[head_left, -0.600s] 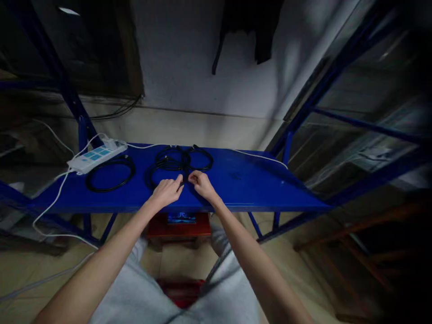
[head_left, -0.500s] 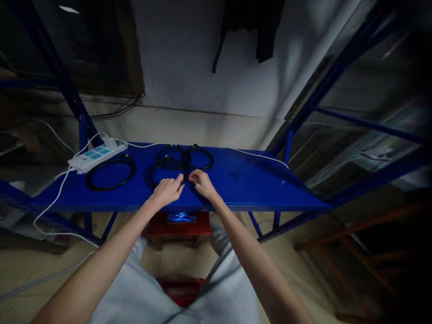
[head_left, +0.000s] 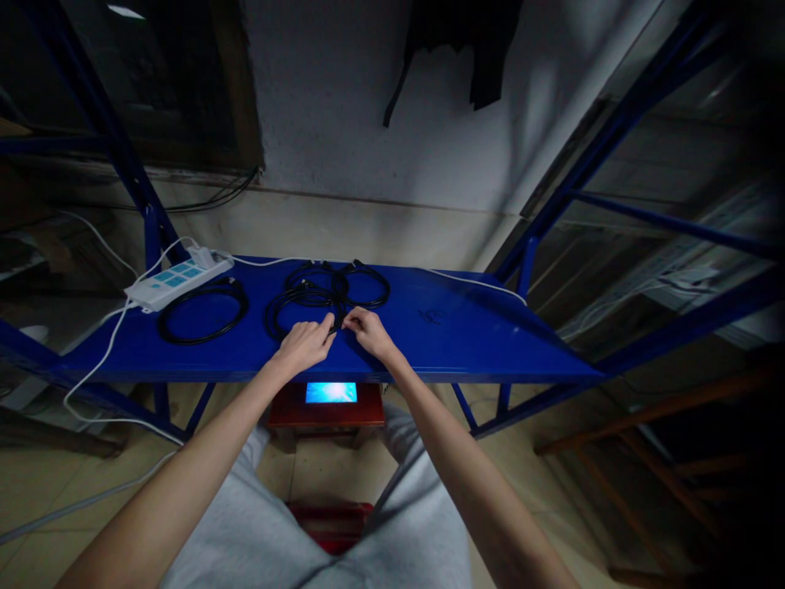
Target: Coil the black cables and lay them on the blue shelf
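Observation:
Several coils of black cable [head_left: 300,296] lie together on the blue shelf top [head_left: 478,343], loops overlapping. My left hand [head_left: 308,339] is closed at the near edge of the front coil, thumb and forefinger pinching the cable there. Just to its right, my right hand [head_left: 368,329] has its fingertips pressed together close to the same coil; what they pinch is too small and dark to make out. A separate black cable coil [head_left: 202,312] lies flat at the left. Small thin black strands [head_left: 432,316] rest to the right of my right hand.
A white power strip [head_left: 177,282] with a plug in it sits at the shelf's left end, and its white cord hangs over the front. Blue metal posts [head_left: 524,266] rise on both sides. Below stands a red stool [head_left: 288,413] bearing a lit phone-like screen [head_left: 331,393].
The screen below the shelf has gone from dim to bright. My hands keep almost the same place and grip at the coil, and the view has shifted slightly.

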Action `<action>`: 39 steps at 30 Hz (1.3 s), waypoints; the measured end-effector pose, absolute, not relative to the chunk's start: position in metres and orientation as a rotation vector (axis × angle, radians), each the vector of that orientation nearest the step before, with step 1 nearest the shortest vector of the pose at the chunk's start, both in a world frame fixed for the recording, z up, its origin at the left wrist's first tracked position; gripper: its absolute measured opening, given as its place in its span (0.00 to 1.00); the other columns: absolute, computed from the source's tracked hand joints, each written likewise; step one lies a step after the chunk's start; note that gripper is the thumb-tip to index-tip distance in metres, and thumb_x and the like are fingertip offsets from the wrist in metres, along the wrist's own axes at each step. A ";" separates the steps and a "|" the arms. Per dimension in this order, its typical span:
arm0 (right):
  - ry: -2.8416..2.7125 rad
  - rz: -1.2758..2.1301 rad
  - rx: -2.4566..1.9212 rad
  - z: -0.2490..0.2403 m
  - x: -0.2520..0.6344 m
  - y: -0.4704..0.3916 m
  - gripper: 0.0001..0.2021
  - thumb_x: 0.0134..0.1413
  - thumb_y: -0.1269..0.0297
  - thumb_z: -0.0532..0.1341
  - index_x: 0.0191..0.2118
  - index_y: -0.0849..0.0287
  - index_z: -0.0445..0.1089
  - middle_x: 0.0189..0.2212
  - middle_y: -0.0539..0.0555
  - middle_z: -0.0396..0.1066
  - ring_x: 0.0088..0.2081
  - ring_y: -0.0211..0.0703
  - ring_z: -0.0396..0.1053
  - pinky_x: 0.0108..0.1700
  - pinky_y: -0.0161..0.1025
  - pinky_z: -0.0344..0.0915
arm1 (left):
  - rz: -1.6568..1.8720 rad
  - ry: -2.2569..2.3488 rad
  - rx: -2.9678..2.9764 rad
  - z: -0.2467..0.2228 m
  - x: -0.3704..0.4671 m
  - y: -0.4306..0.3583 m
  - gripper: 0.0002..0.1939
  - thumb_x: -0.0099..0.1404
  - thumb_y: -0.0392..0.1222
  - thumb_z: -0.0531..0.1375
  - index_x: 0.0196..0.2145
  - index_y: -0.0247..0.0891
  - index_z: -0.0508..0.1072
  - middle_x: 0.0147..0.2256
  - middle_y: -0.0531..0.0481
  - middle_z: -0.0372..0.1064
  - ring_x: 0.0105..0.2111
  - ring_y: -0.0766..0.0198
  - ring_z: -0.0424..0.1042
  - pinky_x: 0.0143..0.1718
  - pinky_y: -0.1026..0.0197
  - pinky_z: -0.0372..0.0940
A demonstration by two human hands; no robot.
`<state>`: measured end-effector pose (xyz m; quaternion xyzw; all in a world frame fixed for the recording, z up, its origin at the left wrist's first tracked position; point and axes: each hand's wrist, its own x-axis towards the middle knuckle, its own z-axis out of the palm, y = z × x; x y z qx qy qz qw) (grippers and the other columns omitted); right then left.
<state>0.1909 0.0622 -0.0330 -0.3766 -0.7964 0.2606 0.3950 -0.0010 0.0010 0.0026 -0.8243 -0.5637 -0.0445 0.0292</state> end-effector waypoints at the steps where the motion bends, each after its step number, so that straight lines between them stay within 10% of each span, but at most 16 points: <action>1: -2.017 0.663 -0.959 -0.032 0.191 0.062 0.08 0.58 0.74 0.57 0.31 0.60 0.71 0.30 0.52 0.71 0.33 0.40 0.65 0.38 0.36 0.59 | -0.144 -1.737 -2.545 0.002 -0.001 0.001 0.17 0.76 0.47 0.47 0.56 0.37 0.64 0.38 0.38 0.79 0.40 0.48 0.80 0.44 0.53 0.67; 9: -1.875 0.813 -0.944 -0.030 0.188 0.058 0.12 0.58 0.55 0.65 0.37 0.57 0.66 0.26 0.45 0.64 0.27 0.37 0.59 0.32 0.35 0.56 | -0.224 -1.754 -2.570 -0.003 -0.004 0.004 0.15 0.76 0.47 0.48 0.53 0.38 0.66 0.39 0.40 0.79 0.41 0.50 0.80 0.44 0.55 0.67; 16: -1.915 0.821 -0.879 -0.034 0.191 0.063 0.15 0.61 0.63 0.59 0.52 0.57 0.68 0.32 0.48 0.65 0.30 0.37 0.61 0.35 0.35 0.59 | -0.319 -1.729 -2.571 -0.008 -0.006 0.006 0.15 0.75 0.48 0.51 0.52 0.39 0.69 0.38 0.41 0.79 0.41 0.50 0.80 0.43 0.56 0.67; 30: -1.961 0.873 -0.909 -0.032 0.190 0.063 0.22 0.50 0.56 0.73 0.49 0.59 0.75 0.29 0.48 0.71 0.30 0.37 0.61 0.35 0.35 0.59 | -0.240 -1.703 -2.579 -0.003 -0.006 0.004 0.25 0.76 0.48 0.48 0.65 0.39 0.66 0.43 0.37 0.79 0.44 0.50 0.80 0.46 0.55 0.68; 39: -1.935 0.864 -0.936 -0.029 0.191 0.059 0.17 0.58 0.65 0.61 0.50 0.62 0.78 0.31 0.52 0.73 0.32 0.38 0.64 0.36 0.35 0.60 | -0.245 -1.730 -2.571 0.000 -0.004 0.001 0.25 0.76 0.48 0.49 0.66 0.39 0.65 0.41 0.38 0.80 0.42 0.50 0.80 0.47 0.54 0.68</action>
